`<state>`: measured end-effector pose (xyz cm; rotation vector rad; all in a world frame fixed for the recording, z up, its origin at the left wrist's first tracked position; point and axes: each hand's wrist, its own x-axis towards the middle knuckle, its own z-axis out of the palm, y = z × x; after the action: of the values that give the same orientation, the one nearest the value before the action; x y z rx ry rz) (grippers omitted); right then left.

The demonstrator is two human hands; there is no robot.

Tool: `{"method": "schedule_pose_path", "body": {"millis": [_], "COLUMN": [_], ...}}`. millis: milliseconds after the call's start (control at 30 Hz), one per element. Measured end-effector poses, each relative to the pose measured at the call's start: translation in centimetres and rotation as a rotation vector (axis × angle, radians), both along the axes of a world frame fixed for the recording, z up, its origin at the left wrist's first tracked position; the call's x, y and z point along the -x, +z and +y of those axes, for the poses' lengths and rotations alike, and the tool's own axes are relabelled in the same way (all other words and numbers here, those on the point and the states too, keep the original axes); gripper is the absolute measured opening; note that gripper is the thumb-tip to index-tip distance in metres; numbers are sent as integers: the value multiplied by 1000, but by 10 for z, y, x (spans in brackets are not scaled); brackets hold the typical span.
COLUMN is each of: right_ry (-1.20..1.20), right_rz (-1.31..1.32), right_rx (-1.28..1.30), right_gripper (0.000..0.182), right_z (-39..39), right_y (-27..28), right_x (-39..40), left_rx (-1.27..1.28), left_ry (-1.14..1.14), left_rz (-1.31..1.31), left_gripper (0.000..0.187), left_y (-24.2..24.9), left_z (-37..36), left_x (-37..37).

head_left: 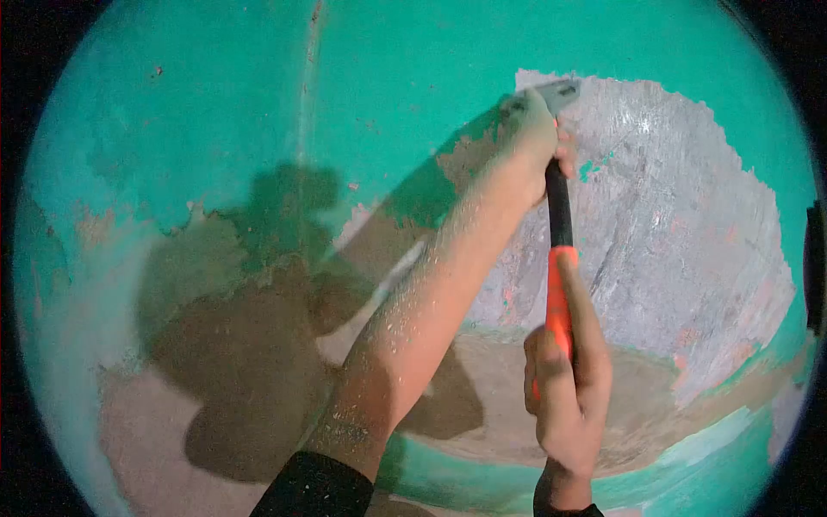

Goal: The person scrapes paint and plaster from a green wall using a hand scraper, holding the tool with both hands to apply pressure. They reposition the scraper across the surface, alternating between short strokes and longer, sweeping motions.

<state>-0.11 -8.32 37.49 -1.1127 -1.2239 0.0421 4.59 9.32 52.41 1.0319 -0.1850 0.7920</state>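
Observation:
A long-handled scraper [562, 215] with a black and orange handle stands nearly upright against the wall, its grey head touching the top edge of a bare grey patch [655, 189]. My left hand [538, 142] is closed round the upper part of the tool, just under the head. Lower down, my right hand [573, 379] wraps round the orange grip, with one finger stretched along it. Pale flakes and dust cover my left forearm. Part of the head is hidden behind my left hand.
Green paint [405, 52] surrounds the scraped areas of the wall. A vertical ridge [306, 95] runs down the upper middle. Shadows fall across the left side, over another bare area [146, 431]. A dark object [813, 267] shows at the right edge.

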Motion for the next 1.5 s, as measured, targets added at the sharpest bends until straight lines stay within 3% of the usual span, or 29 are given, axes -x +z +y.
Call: {"method": "schedule_pose_path", "body": {"millis": [100, 500, 633, 767, 900, 1067, 1200, 1300, 1433, 1500], "right_ry": [5, 4, 54, -111, -111, -181, -119, -149, -117, -98], "right_rz": [29, 74, 54, 19, 6, 7, 5, 29, 78, 8], "right_rx": [4, -8, 9, -68, -63, -62, -61, -74, -56, -129], "right_gripper": [56, 57, 56, 60, 62, 65, 66, 65, 63, 62], "right_z": [-2, 5, -1, 18, 11, 17, 13, 18, 10, 19], "right_y": [-1, 14, 6, 18, 4, 20, 13, 23, 10, 11], "right_x": [2, 8, 10, 7, 8, 12, 7, 9, 8, 0], "left_rx": [48, 32, 12, 32, 30, 42, 49, 125, 11, 37], "left_ry": [-79, -126, -111, -174, -174, -223, -232, -358, -239, -297], "left_rz": [41, -69, 20, -66, -35, -116, -75, -141, -80, -91], "left_gripper": [37, 38, 42, 42, 42, 42, 50, 50, 51, 52], "left_y": [-19, 7, -13, 9, -6, 13, 0, 18, -3, 10], "left_z": [-2, 9, 3, 15, 11, 14, 15, 27, 19, 24], "left_x": [-1, -3, -1, -4, -8, -11, -18, -29, -29, -28]}}
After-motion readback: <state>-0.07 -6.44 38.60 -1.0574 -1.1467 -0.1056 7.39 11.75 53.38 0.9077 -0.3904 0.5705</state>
